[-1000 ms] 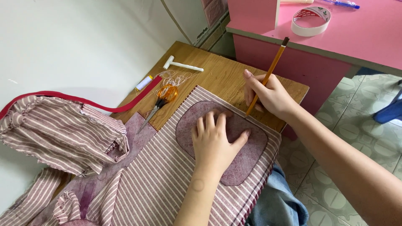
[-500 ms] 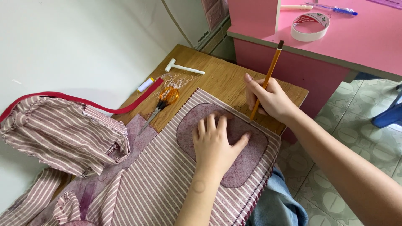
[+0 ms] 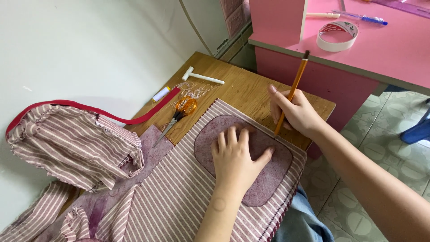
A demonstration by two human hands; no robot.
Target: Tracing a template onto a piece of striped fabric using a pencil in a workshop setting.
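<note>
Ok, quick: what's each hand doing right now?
Left hand: open, flat on the rounded mauve piece.
Right hand: closed around the pencil.

wooden table (image 3: 251, 92) | striped fabric (image 3: 188, 197); scissors (image 3: 179, 114); white tool (image 3: 201, 77); chalk (image 3: 161, 94)

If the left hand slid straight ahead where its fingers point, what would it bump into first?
Likely the pencil tip held by the right hand, just past the mauve patch edge; depth is hard to judge.
</note>
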